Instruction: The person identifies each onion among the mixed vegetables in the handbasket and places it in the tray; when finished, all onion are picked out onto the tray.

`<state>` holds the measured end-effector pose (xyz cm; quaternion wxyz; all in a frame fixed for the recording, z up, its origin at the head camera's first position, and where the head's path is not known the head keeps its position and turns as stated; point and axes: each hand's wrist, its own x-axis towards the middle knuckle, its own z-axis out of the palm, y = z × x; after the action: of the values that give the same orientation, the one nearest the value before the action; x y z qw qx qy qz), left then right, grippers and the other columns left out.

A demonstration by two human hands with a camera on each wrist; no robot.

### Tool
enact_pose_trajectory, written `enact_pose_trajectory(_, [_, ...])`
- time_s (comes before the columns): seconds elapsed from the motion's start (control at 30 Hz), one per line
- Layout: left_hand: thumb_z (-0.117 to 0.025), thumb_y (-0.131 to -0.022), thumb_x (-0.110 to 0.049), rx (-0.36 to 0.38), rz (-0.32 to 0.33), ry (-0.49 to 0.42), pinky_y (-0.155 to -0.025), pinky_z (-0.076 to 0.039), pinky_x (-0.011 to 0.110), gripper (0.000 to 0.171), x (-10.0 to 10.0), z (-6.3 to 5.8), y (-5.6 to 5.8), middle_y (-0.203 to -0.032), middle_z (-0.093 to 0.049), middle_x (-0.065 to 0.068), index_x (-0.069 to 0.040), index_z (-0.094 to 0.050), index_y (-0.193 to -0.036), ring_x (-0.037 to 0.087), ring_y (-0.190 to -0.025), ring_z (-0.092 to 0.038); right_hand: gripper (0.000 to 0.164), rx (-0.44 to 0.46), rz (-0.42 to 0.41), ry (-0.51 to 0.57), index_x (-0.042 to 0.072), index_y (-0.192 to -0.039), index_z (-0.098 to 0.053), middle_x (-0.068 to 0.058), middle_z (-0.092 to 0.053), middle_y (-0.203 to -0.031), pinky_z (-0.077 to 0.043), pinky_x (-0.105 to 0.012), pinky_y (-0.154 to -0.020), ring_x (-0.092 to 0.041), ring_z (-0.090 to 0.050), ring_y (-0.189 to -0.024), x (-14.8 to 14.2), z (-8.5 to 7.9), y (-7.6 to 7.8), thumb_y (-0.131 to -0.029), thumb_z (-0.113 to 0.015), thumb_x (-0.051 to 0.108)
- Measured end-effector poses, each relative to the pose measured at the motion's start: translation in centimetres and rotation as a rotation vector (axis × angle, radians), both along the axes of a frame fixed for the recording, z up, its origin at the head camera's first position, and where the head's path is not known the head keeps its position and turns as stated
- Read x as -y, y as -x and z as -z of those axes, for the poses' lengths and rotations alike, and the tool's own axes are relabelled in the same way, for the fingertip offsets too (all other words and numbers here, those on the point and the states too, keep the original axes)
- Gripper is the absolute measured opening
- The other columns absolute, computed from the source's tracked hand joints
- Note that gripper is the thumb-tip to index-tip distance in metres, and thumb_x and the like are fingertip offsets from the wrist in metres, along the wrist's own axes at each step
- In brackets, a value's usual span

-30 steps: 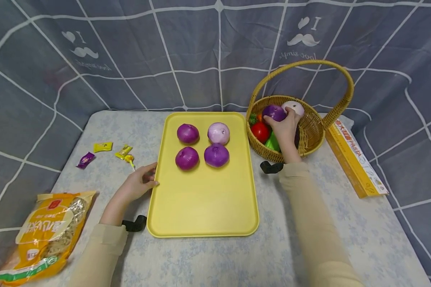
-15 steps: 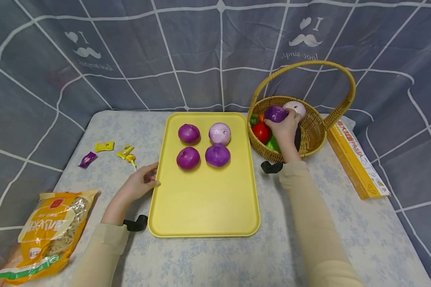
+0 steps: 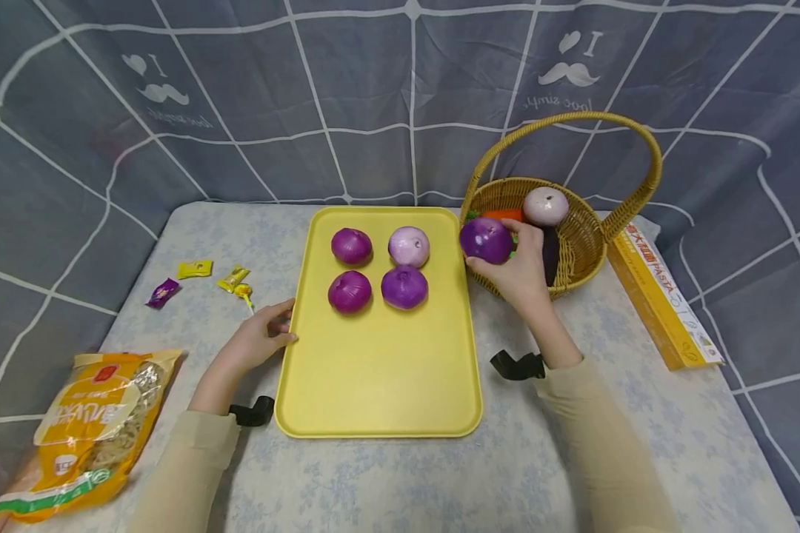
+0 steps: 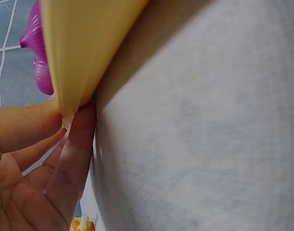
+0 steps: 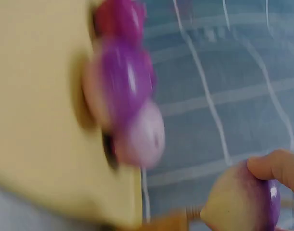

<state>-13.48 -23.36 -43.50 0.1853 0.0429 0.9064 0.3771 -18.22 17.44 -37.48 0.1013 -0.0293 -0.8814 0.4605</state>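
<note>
My right hand point(image 3: 521, 268) grips a purple onion point(image 3: 485, 240) over the left rim of the wicker basket point(image 3: 588, 248). In the right wrist view the held onion point(image 5: 236, 199) shows its pale underside, with my thumb on its purple skin. Several onions stand in two rows on the yellow tray point(image 3: 380, 385); among them are a pale one point(image 3: 409, 246) and a violet one point(image 3: 404, 287). At the tray's left edge is my left hand point(image 3: 258, 337). The left wrist view has its thumb and finger pinching the tray's rim point(image 4: 72, 96).
A pale onion point(image 3: 545, 206), a dark purple vegetable point(image 3: 550, 255) and something orange point(image 3: 503, 215) lie in the basket, under its tall handle. Right of it lies a pasta box point(image 3: 667, 296). Wrapped candies point(image 3: 194, 269), a lollipop point(image 3: 243, 292) and an orange food bag point(image 3: 93, 429) lie left.
My right hand has lifted the purple onion from among the basket's contents and carried it left and toward me, to the rim. My left hand stays on the tray's edge.
</note>
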Motion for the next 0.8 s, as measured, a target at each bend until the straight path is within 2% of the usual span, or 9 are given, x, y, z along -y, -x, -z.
enact_pose_trajectory(0.2, [-0.059,-0.098,-0.008,-0.003,0.006,-0.004,-0.094,-0.049,0.050,0.068,0.0,0.0,0.0,-0.143,-0.044,0.027,0.000,-0.024,-0.156,0.040,-0.116,-0.055,0.078,0.043,-0.226,0.094,0.005,-0.137,-0.047,-0.018,-0.038,-0.136,-0.046,-0.050,-0.101,-0.032,-0.047,-0.119,4.9,1.6,-4.3,-0.071,-0.087,0.017])
enact_pose_trajectory(0.3, [-0.059,-0.098,-0.008,-0.007,0.009,-0.004,-0.095,-0.049,0.051,0.068,0.0,0.0,0.0,-0.143,-0.044,0.028,0.001,-0.024,-0.155,0.041,-0.117,-0.055,0.078,0.084,-0.330,0.117,0.008,-0.138,-0.048,-0.015,-0.038,-0.137,-0.050,-0.045,-0.098,-0.029,-0.048,-0.118,7.1,2.5,-5.8,-0.071,-0.088,0.018])
enact_pose_trajectory(0.4, [-0.059,-0.098,-0.008,-0.007,0.010,-0.004,-0.096,-0.049,0.051,0.068,0.0,-0.1,-0.1,-0.143,-0.044,0.028,0.001,-0.024,-0.155,0.042,-0.118,-0.055,0.078,0.119,-0.419,0.110,0.010,-0.139,-0.048,-0.012,-0.039,-0.139,-0.049,-0.044,-0.100,-0.028,-0.049,-0.123,9.1,3.3,-6.9,-0.072,-0.087,0.019])
enact_pose_trajectory(0.5, [-0.059,-0.098,-0.008,-0.005,0.011,-0.007,-0.097,-0.048,0.052,0.068,-0.1,-0.1,-0.1,-0.143,-0.044,0.028,0.001,-0.024,-0.155,0.042,-0.118,-0.054,0.077,0.135,-0.505,0.082,0.009,-0.138,-0.048,-0.012,-0.039,-0.138,-0.048,-0.044,-0.101,-0.028,-0.050,-0.124,10.8,4.2,-7.4,-0.073,-0.087,0.019])
enact_pose_trajectory(0.63, [-0.059,-0.098,-0.008,-0.014,0.013,-0.004,-0.096,-0.048,0.052,0.067,0.0,-0.2,-0.1,-0.142,-0.045,0.028,0.001,-0.024,-0.155,0.042,-0.117,-0.054,0.076,0.146,-0.599,0.032,0.007,-0.139,-0.047,-0.013,-0.042,-0.138,-0.045,-0.044,-0.105,-0.028,-0.049,-0.126,12.7,5.4,-7.2,-0.074,-0.086,0.019])
enact_pose_trajectory(0.8, [-0.059,-0.098,-0.008,-0.032,0.019,-0.009,-0.096,-0.048,0.051,0.066,-0.1,-0.2,-0.1,-0.140,-0.046,0.029,0.003,-0.026,-0.154,0.041,-0.116,-0.056,0.077,0.181,-0.660,-0.032,0.007,-0.141,-0.046,-0.012,-0.044,-0.139,-0.041,-0.043,-0.110,-0.027,-0.048,-0.128,13.9,6.2,-6.7,-0.076,-0.086,0.020])
